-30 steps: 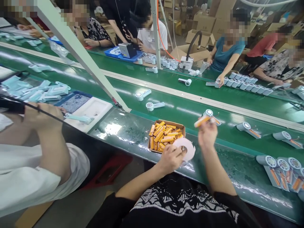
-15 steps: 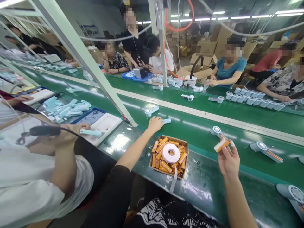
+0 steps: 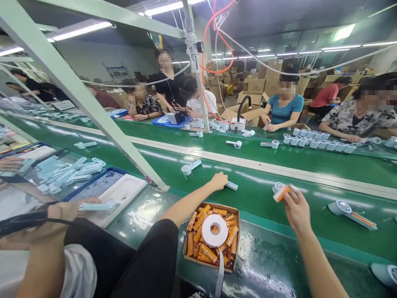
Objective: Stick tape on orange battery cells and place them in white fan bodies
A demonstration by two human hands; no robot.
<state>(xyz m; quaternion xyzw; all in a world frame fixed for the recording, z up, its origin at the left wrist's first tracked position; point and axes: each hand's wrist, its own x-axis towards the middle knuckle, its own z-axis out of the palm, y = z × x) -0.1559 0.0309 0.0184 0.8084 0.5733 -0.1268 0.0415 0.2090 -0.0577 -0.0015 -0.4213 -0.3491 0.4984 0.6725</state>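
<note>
My left hand (image 3: 218,182) reaches over the green belt, its fingers closed on a pale blue handheld fan (image 3: 232,186). Only the fan's handle shows; the hand covers the rest. My right hand (image 3: 296,205) is raised over the belt and pinches an orange cylindrical battery (image 3: 281,193) with a white strip on it. Just behind that battery, another handheld fan (image 3: 277,187) is partly hidden. Between my arms sits a cardboard box (image 3: 237,231) of orange batteries, with a roll of white tape (image 3: 214,230) on top and its loose end hanging over the front.
Further fans lie on the belt, one at left (image 3: 191,167) and one with its handle open at right (image 3: 352,213). A slanted metal post (image 3: 124,145) stands left of my arm. A co-worker's hands (image 3: 58,215) are at near left, beside a white tray (image 3: 124,190). Several people sit across the belt.
The view has tilted up. My left hand has moved right along the belt with the fan. My right hand, still holding the battery, has come closer in view to the fan behind it.
</note>
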